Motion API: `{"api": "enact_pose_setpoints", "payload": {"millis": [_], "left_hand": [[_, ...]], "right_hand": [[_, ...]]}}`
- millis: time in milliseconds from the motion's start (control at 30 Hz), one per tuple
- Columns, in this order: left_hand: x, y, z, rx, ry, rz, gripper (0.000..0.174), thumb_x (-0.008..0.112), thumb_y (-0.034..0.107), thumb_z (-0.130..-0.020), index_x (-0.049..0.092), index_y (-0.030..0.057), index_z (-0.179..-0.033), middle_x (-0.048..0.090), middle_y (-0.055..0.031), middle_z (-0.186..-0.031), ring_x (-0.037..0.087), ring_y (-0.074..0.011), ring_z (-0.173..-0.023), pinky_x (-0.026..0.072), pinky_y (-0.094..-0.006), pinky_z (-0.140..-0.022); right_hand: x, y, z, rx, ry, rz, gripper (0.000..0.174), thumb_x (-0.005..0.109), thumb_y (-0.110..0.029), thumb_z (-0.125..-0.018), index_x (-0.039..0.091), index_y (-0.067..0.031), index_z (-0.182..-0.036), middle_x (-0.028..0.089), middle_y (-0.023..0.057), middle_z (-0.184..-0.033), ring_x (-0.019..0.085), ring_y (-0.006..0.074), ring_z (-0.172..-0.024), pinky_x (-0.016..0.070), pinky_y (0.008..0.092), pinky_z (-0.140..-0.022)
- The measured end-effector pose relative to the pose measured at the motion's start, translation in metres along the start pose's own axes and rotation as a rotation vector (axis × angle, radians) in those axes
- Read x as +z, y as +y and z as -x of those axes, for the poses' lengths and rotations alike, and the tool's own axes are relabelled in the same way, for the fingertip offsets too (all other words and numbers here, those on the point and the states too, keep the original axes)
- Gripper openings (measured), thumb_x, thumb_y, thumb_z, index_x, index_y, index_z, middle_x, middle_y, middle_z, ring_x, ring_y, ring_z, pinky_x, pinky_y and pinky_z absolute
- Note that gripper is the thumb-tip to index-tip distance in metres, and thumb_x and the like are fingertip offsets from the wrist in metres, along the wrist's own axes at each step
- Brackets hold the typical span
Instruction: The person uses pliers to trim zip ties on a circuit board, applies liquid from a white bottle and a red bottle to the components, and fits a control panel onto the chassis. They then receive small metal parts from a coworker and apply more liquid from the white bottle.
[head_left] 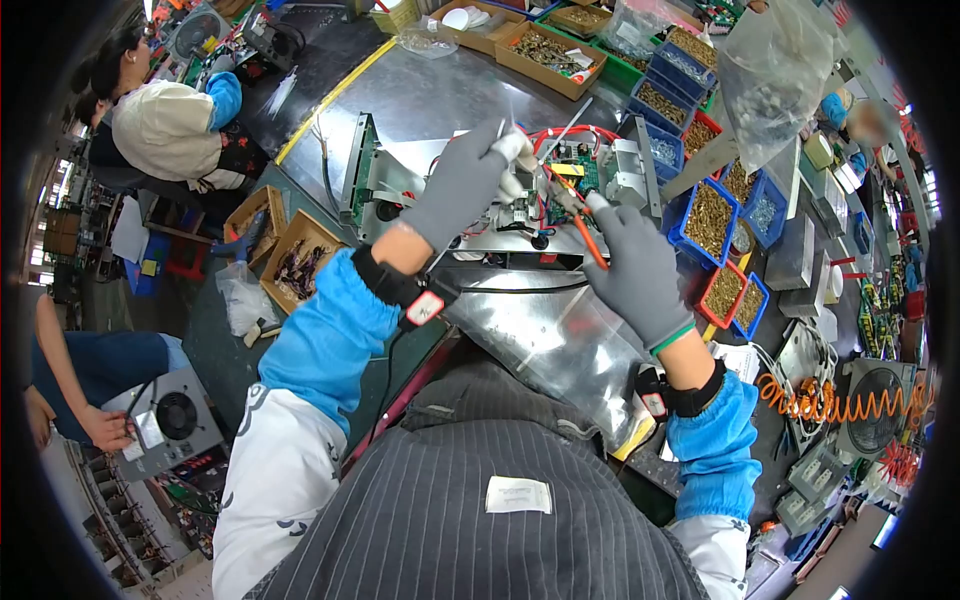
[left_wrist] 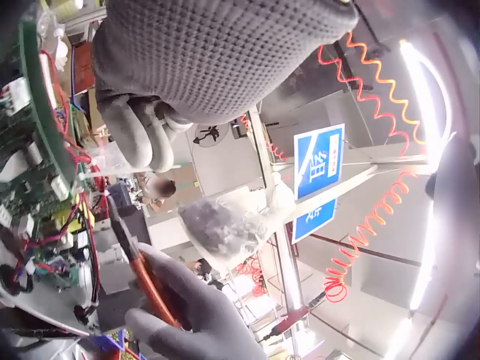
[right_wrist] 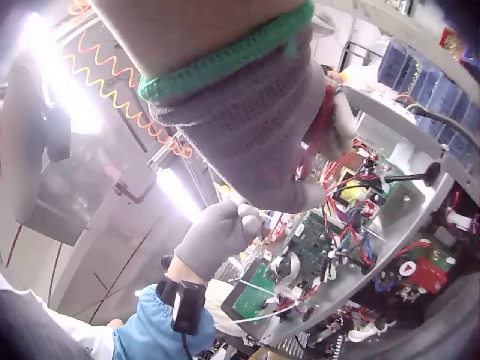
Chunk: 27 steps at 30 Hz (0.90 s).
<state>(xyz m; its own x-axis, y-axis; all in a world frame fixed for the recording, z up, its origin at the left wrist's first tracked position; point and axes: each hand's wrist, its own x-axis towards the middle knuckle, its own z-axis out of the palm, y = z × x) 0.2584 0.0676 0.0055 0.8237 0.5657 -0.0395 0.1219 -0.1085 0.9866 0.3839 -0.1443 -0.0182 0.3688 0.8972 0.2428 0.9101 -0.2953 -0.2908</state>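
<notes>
cluttered metal workbench [head_left: 430, 95] with screw bins [head_left: 710, 215] holds the circuit board [head_left: 575, 172] at its centre, left hand [head_left: 465, 180] pinching a thin white tie [left_wrist: 159, 118] above it, right hand [head_left: 635, 270] gripping orange-handled cutters [head_left: 590, 243], writing on the blue sign [left_wrist: 319, 161] unreadable.

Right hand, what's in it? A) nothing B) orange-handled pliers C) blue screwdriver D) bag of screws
B: the right hand grips orange-handled pliers over the circuit board, while the left hand pinches a thin white strip.
</notes>
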Motion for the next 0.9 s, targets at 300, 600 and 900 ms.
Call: {"api": "enact_pose_setpoints", "payload": {"millis": [300, 600, 900], "left_hand": [[-0.018, 0.003, -0.069, 0.023, -0.208, -0.391, 0.034, 0.058, 0.028, -0.099, 0.066, 0.0007, -0.117, 0.067, -0.0061, -0.08, 0.064, -0.0112, -0.065, 0.0529, -0.0285, -0.057], [0.0, -0.013, -0.1, 0.217, -0.378, -0.576, 0.038, 0.064, 0.04, -0.091, 0.073, 0.0087, -0.109, 0.073, -0.0154, -0.091, 0.069, -0.0306, -0.087, 0.0516, -0.04, -0.078], [-0.028, -0.009, -0.094, 0.144, -0.378, -0.471, 0.035, 0.056, 0.033, -0.098, 0.071, 0.0016, -0.103, 0.065, -0.0027, -0.077, 0.056, -0.0093, -0.067, 0.046, -0.0267, -0.063]], "right_hand": [[0.012, -0.007, -0.037, 0.123, -0.077, 0.13, 0.053, 0.072, -0.022, -0.072, 0.058, -0.006, -0.121, 0.062, 0.0164, -0.099, 0.065, 0.0355, -0.09, 0.054, 0.0458, -0.073], [0.02, -0.01, -0.054, 0.155, -0.108, 0.112, 0.048, 0.071, -0.022, -0.074, 0.059, -0.0082, -0.119, 0.062, 0.017, -0.097, 0.066, 0.036, -0.086, 0.0551, 0.046, -0.074], [0.018, -0.008, -0.058, 0.091, -0.129, 0.074, 0.048, 0.072, -0.02, -0.075, 0.06, -0.0092, -0.12, 0.063, 0.0144, -0.096, 0.066, 0.0357, -0.084, 0.0544, 0.0453, -0.073]]}}
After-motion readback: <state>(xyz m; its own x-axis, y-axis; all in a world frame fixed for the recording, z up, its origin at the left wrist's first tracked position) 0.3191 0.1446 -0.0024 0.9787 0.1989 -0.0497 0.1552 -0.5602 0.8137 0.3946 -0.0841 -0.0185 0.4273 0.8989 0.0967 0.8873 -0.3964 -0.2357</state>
